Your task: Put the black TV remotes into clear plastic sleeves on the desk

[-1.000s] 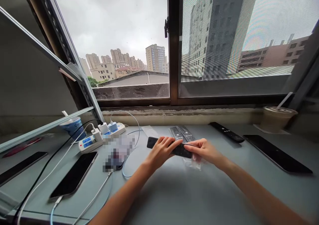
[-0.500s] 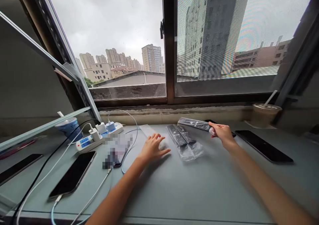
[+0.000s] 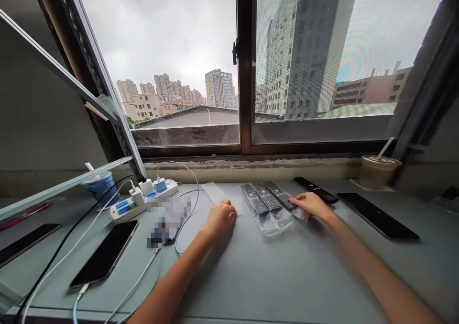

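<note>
Three black remotes in clear plastic sleeves lie side by side on the grey table: a left one (image 3: 255,200), a middle one (image 3: 268,197) and a right one (image 3: 279,194). My right hand (image 3: 311,205) pinches the lower end of the right bagged remote. My left hand (image 3: 221,217) has its fingers closed at the near end of an empty-looking clear plastic sleeve (image 3: 214,192), left of the remotes. A bare black remote (image 3: 315,190) lies behind my right hand.
A black tablet or phone (image 3: 378,215) and an iced drink cup (image 3: 379,171) are at the right. Leftward are a power strip (image 3: 143,202) with cables, a phone (image 3: 105,253), another phone (image 3: 28,241) and a blue cup (image 3: 102,187).
My right hand has brought the third bagged remote down beside the other two. My left hand's spread fingers have closed at the empty-looking sleeve. The bare remote is now more visible.
</note>
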### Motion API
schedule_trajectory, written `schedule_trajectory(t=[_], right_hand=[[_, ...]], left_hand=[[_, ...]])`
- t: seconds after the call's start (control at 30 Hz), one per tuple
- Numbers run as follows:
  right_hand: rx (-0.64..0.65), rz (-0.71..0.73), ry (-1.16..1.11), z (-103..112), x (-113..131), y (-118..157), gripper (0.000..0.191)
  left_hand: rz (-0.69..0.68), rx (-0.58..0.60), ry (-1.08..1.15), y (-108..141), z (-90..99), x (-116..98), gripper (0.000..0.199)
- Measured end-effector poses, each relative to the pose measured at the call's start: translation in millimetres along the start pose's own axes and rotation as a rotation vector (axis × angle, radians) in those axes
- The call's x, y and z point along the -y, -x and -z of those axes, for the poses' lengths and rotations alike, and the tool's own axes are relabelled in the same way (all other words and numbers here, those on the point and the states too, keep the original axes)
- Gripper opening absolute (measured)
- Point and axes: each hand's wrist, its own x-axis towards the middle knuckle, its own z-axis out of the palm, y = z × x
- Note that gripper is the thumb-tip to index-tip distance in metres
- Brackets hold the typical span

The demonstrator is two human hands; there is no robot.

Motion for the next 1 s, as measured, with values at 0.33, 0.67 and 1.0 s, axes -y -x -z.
schedule_trajectory(t=[0.33, 0.67, 1.0], right_hand=[[-0.005, 0.055, 0.17, 11.7, 10.8, 8.4, 0.046], [-0.381, -0.093, 0.596, 21.3, -20.0, -7.6, 0.047], [-0.335, -0.037, 0.484, 22.6, -22.1, -8.1, 0.038]], left_hand=[[-0.082, -0.182, 0.016, 2.0, 0.9, -10.2, 0.028], [-0.077, -0.093, 0.018, 4.8, 7.5, -14.3, 0.031], [-0.21, 0.028, -0.04, 5.8, 10.8, 10.1, 0.053]])
